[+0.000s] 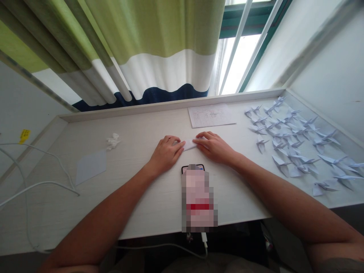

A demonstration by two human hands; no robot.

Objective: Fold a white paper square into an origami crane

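White folded paper [190,144], a narrow strip, lies on the desk [127,193] between the hands, its ends tucked under them. The left hand [166,153] and right hand [214,148] come in from either side, fingers closed together and curved over the strip. Whether they pinch it or only press it down, the view doesn't show. Even pressure from both sides looks like the right way to keep the layers lined up and stop the strip sliding on the smooth surface.

Just below the hands sits a phone [192,167], its lower part blurred out. Beyond them lies a written sheet [212,115]. To the right, paper cranes [295,155] crowd the desk; to the left are a blank sheet [91,167], crumpled tissue [113,141] and a white cable [42,183].
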